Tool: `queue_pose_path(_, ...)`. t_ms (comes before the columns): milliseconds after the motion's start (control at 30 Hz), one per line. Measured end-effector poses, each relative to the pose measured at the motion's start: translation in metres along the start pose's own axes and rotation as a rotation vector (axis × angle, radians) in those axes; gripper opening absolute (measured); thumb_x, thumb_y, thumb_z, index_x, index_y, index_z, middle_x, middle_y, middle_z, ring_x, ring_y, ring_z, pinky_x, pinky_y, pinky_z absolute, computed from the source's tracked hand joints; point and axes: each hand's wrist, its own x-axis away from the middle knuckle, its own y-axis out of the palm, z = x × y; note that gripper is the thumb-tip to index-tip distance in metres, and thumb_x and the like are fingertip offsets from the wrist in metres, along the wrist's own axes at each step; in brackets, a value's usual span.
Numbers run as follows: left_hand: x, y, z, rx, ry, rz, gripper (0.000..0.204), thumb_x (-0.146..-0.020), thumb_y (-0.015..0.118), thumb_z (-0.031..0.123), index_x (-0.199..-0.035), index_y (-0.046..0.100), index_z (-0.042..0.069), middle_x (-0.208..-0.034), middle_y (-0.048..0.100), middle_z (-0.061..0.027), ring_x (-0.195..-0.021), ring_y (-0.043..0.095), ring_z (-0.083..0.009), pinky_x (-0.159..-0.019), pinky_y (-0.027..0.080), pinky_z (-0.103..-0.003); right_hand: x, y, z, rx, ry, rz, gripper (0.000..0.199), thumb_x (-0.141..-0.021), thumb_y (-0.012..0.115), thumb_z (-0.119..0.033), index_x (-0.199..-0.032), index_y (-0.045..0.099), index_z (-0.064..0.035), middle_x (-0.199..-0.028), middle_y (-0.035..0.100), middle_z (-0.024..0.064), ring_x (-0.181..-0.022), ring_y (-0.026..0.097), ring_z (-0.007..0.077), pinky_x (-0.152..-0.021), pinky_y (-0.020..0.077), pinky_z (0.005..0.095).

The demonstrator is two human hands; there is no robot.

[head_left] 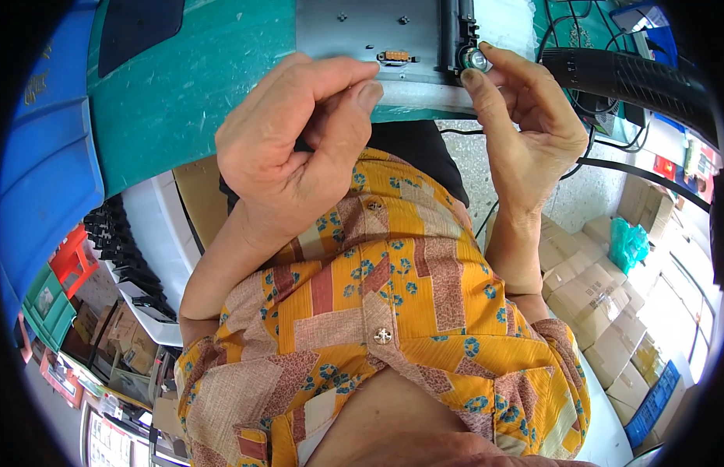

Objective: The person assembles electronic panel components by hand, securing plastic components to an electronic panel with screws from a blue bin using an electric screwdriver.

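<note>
My right hand (529, 117) pinches a small round part with a shiny clear centre (477, 60) between thumb and forefinger. That part sits against the black strip (452, 31) along the right side of a grey panel (362, 35). My left hand (288, 136) is closed, thumb and forefinger tips close together at the panel's near edge. Whatever it holds, if anything, is hidden. Just beyond its fingertips, a small orange connector-like piece (396, 56) is on the panel.
A green mat (191, 93) covers the worktop under the panel. Blue bins (47, 148) stand at the left. To the right are a thick black ribbed tube (627, 74) and loose cables. Cardboard boxes (584, 292) are stacked at the lower right.
</note>
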Motion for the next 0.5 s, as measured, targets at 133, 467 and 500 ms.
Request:
queue_pose_path(133, -0.0005, 0.0001, 0.0016, -0.017, 0.001, -0.001, 0.015, -0.092, 0.072, -0.006, -0.106, 0.074, -0.003, -0.081, 0.061, 0.0004, -0.067, 0.046, -0.0025, -0.057, 0.033, -0.017, -0.0014, -0.0030, -0.0030, -0.013, 0.059, 0.003, 0.026, -0.083, 0.078, 0.005, -0.109, 0.075, 0.0007, -0.083, 0.070, -0.0001, -0.069, 0.061, 0.0004, -0.059, 0.0460, 0.0133)
queue_pose_path(467, -0.0057, 0.0035, -0.0015, -0.045, 0.087, 0.059, 0.015, -0.084, 0.075, -0.009, -0.097, 0.073, -0.002, -0.071, 0.060, -0.0008, -0.053, 0.046, -0.0028, -0.046, 0.031, -0.019, -0.0050, -0.0046, -0.0070, -0.064, 0.155, -0.035, 0.027, -0.083, 0.077, 0.006, -0.110, 0.076, 0.0005, -0.081, 0.069, -0.0015, -0.068, 0.060, -0.0008, -0.060, 0.0456, 0.0123)
queue_pose_path(500, -0.0056, 0.0030, -0.0015, -0.050, 0.089, 0.057, 0.015, -0.084, 0.075, -0.009, -0.097, 0.074, -0.002, -0.070, 0.059, -0.0006, -0.053, 0.046, -0.0028, -0.046, 0.031, -0.019, -0.0051, -0.0045, -0.0066, -0.072, 0.153, -0.042, 0.026, -0.083, 0.077, 0.006, -0.109, 0.076, 0.0005, -0.081, 0.069, -0.0016, -0.067, 0.059, -0.0010, -0.060, 0.0452, 0.0122)
